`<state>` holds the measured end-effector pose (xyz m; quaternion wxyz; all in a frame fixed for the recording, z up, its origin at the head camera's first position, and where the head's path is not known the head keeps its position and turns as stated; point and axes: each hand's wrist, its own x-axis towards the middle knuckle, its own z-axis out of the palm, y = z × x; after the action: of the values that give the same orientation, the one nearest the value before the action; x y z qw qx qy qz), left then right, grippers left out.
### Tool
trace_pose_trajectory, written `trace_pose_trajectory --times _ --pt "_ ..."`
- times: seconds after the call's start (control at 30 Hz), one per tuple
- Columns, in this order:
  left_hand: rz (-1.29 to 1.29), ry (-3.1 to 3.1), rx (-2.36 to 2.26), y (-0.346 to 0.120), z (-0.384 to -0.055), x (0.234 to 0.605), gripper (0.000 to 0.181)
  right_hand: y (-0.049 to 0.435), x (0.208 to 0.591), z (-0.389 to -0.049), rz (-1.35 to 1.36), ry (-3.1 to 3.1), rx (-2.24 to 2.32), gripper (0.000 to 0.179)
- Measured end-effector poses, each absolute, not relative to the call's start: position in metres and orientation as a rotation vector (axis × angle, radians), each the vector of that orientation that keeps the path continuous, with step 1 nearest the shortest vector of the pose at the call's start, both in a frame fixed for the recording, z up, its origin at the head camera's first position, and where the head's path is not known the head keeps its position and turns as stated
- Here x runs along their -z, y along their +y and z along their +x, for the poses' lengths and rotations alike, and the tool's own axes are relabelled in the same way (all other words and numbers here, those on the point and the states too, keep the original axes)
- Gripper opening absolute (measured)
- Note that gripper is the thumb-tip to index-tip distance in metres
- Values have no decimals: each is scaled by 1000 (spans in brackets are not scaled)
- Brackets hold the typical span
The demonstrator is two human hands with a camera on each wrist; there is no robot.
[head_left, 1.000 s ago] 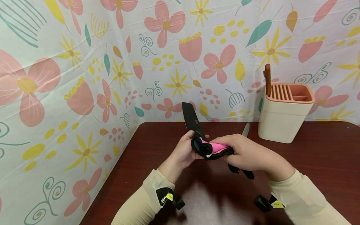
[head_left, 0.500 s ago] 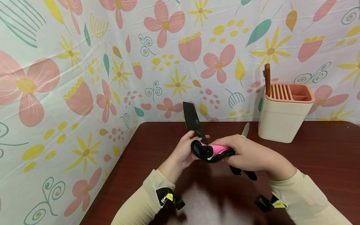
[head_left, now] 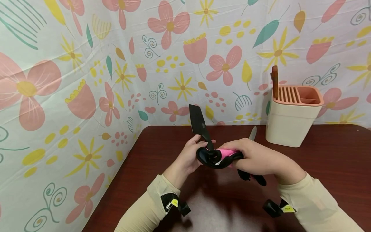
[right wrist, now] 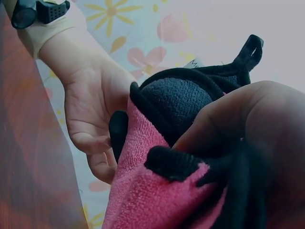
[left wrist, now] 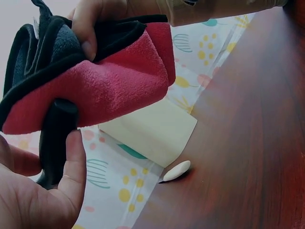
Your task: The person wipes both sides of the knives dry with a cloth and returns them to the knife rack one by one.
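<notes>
My left hand grips a black cleaver by its handle, the blade pointing up and away. In the left wrist view the thumb and fingers close around the black handle, whose end touches or overlaps a folded cloth. This cloth is pink on one side and dark grey on the other, with black trim and a hanging loop. My right hand pinches it, the thumb pressed into the grey fold. In the head view the cloth's rolled edge hides the lower end of the cleaver's handle.
Beyond my right hand a grey pointed blade lies on the dark red table, with black handles showing below the hand. A cream holder with a salmon slotted top stands back right, a brown handle sticking up from it.
The cleaver has shifted slightly right, and more of its handle shows above the cloth. The cloth's edge has dropped a little; both hands stay nearly in place.
</notes>
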<state>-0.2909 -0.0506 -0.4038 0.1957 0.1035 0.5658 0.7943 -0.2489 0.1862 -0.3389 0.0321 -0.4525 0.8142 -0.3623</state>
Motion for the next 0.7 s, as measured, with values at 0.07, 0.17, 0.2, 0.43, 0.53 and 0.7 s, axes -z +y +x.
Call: trace_pose_trajectory --times 0.07,0.17,0.2,0.43,0.53,0.7 --pt "304 1589 -2223 -51 -291 404 52 189 339 -250 -1393 2458 1162 45" --pt "316 1573 -2213 -50 -290 403 47 194 339 -253 -1415 2406 1223 41" --pt "326 1561 -2210 -50 -290 403 43 195 339 -255 -1424 2404 1242 41" --pt "334 1528 -2194 -45 -287 401 23 204 346 -270 -1322 2571 1386 53" --pt "343 1549 -2174 -43 -286 401 31 201 353 -275 -1184 2719 1461 49" --pt "373 1551 -2143 -40 -281 401 39 193 364 -280 -1026 2937 1460 46"
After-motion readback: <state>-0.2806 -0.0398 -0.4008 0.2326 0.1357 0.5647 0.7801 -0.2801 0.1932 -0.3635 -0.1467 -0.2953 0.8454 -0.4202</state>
